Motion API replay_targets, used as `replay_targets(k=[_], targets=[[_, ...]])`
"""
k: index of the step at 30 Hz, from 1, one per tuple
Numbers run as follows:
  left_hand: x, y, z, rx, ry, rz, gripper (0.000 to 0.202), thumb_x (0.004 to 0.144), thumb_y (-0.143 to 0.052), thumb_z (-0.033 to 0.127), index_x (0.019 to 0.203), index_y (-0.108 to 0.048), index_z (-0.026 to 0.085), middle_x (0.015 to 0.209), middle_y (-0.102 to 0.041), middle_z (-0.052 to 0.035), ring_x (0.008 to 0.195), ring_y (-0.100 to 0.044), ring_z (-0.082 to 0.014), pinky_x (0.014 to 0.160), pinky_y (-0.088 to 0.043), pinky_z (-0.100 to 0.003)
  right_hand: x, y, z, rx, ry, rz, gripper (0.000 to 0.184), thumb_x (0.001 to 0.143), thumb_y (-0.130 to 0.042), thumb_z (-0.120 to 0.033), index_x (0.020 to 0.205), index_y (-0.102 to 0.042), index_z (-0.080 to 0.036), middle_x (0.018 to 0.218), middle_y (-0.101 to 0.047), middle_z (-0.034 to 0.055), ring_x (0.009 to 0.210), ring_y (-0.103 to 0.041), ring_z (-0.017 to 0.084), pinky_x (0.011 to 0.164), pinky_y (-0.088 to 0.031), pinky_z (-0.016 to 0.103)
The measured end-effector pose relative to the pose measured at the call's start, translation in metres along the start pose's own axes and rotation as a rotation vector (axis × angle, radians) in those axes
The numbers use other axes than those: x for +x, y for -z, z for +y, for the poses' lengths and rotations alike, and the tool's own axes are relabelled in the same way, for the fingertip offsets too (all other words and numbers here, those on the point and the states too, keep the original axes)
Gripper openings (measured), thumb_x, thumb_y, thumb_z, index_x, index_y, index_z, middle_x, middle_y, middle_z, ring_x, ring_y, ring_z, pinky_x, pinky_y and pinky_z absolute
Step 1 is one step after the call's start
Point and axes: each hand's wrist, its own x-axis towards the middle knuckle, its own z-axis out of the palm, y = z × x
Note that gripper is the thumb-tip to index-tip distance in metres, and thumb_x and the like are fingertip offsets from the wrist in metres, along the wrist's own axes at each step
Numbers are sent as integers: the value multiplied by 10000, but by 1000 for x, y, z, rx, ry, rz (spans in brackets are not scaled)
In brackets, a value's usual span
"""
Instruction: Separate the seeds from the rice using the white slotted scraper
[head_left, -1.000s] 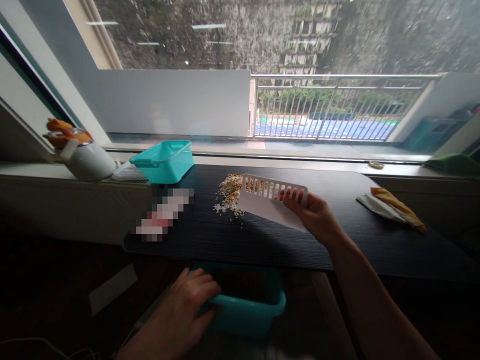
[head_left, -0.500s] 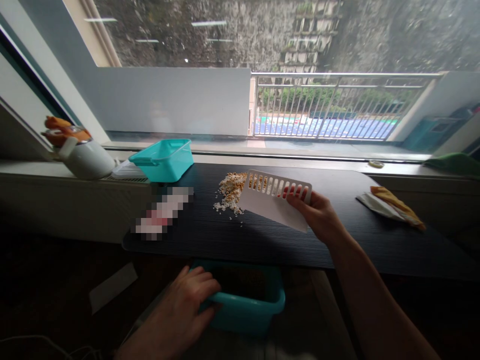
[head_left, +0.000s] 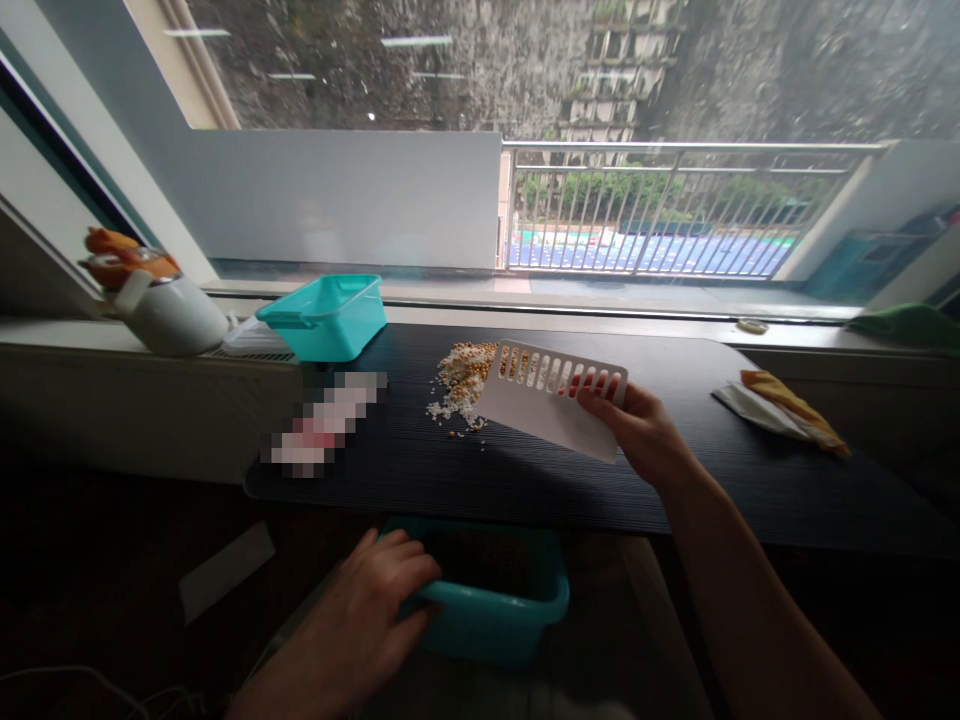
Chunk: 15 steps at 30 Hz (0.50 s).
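Observation:
My right hand [head_left: 643, 435] grips a white slotted plastic panel [head_left: 551, 400] by its right end, fingers through the slots. The panel's lower left edge rests on the black table [head_left: 525, 480], right beside a pile of pale grains and yellow beans [head_left: 463, 380]. My left hand [head_left: 375, 605] is below the table's front edge, fingers curled over the left rim of a teal plastic bin [head_left: 495, 610]. That bin sits under the table edge and holds brownish grains, dimly seen.
A second teal bin [head_left: 324, 318] stands at the table's back left, next to a white pot [head_left: 169, 315] on the sill. A blurred pinkish packet [head_left: 324, 425] lies left of the pile. A yellow-and-white wrapper [head_left: 780, 408] lies at the right.
The white panel and my right hand have shifted slightly right and up, away from the pile. My left hand stays on the lower bin's rim.

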Motion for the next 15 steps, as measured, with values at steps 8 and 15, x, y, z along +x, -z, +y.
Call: replay_targets(k=[8, 15], targets=[[-2, 3, -3, 8, -31, 29, 153, 777, -570, 104, 818, -647, 230, 828, -656, 12, 889, -591, -203, 911, -359, -371, -13, -3, 0, -34, -13, -45, 318, 679, -777, -459, 863, -764, -200, 816, -756, 55, 740, -698, 222, 644, -567, 330], [-7, 14, -10, 36, -69, 71, 130, 783, -555, 120, 791, -640, 218, 803, -660, 11, 834, -595, -190, 906, -372, -358, -19, -9, 2, -11, 32, 9, 319, 682, -780, -466, 872, -765, -210, 829, -753, 50, 769, -698, 228, 690, -569, 347]])
